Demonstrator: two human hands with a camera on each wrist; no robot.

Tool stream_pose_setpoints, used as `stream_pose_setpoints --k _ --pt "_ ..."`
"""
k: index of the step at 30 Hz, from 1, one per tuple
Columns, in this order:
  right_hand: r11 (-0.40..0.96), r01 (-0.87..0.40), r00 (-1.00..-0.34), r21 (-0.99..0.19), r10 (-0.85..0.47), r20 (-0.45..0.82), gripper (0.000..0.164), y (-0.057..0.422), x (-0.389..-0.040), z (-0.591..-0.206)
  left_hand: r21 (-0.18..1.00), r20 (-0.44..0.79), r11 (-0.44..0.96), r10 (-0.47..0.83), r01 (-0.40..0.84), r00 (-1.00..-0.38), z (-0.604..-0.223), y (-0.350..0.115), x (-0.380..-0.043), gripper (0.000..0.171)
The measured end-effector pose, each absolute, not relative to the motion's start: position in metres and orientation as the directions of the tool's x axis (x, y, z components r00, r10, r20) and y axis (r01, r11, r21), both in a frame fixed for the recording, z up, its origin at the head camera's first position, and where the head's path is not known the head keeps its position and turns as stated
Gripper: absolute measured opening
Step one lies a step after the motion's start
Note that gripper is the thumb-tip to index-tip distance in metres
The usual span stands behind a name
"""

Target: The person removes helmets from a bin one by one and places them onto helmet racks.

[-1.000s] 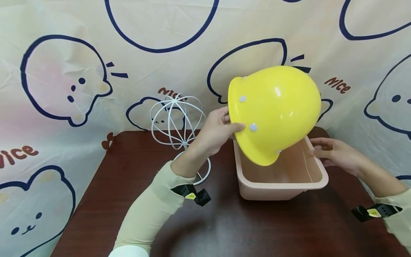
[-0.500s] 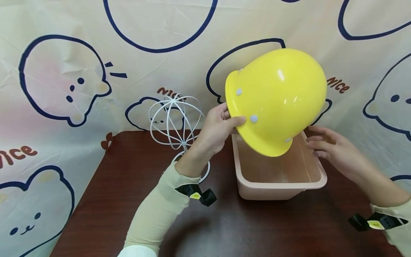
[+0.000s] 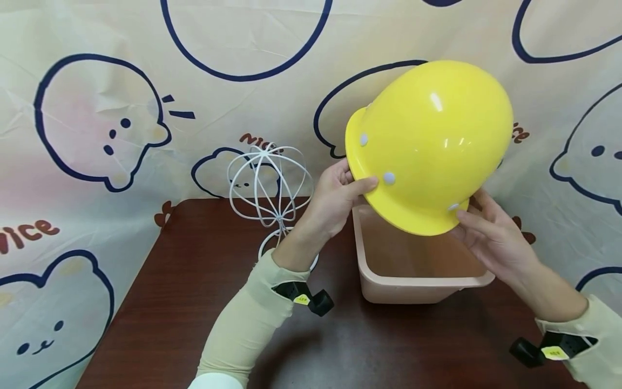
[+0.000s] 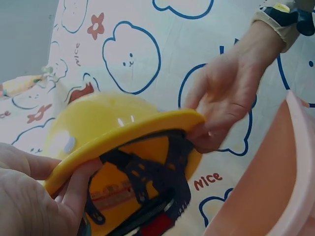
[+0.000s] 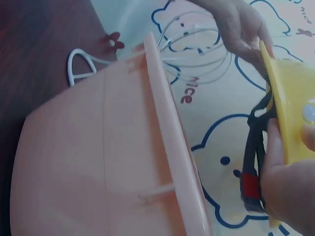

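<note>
Yellow helmet (image 3: 437, 135): held up between 2 and 3 o'clock in the head view, tilted, its dome leaning toward 1; the left wrist view shows it apart from the pink bin.
Left hand (image 3: 332, 197): grips the brim (image 3: 403, 219) at the helmet's 8 o'clock, thumb outside, fingers reaching under.
Right hand (image 3: 498, 235): pinches the brim at 5 o'clock, thumb outside, a finger inside beside the dark straps (image 5: 252, 147).
Pink bin (image 3: 423, 281): stands on the dark table (image 3: 369, 346) at the helmet's 6 o'clock, touched by neither hand.
White wire stand (image 3: 279, 218): between the helmet's 8 and 9 o'clock, partly behind the left forearm (image 3: 243, 319).
Step in hand: apparently securing the helmet in a two-handed hold.
Next move: probably calls for both pinches firm on that smooth shell, fingers free of the straps, and clearance from the bin.
</note>
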State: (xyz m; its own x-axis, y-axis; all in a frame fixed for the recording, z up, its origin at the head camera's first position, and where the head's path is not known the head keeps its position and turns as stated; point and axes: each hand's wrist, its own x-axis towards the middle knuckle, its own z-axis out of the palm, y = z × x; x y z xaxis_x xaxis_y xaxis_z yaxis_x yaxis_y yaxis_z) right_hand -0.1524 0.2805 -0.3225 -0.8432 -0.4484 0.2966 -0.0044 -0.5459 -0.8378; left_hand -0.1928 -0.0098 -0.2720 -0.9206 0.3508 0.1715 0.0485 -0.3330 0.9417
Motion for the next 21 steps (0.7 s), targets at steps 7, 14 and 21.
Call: stream_pose_setpoints --k 7,14,21 --pt "-0.588 -0.124 -0.851 -0.8 -0.352 0.39 0.073 0.272 -0.154 -0.318 0.947 0.183 -0.315 0.378 0.06 -0.907 -0.272 -0.011 -0.191 0.04" --pt "-0.439 -0.275 -0.879 -0.856 -0.245 0.408 0.079 0.269 -0.152 -0.295 0.935 0.269 -0.319 0.349 0.156 -0.898 -0.271 -0.009 -0.191 0.06" --pt "-0.384 -0.303 -0.882 -0.872 -0.234 0.41 0.081 0.266 -0.15 -0.278 0.932 0.326 -0.279 0.368 0.231 -0.871 -0.265 -0.012 -0.188 0.092"
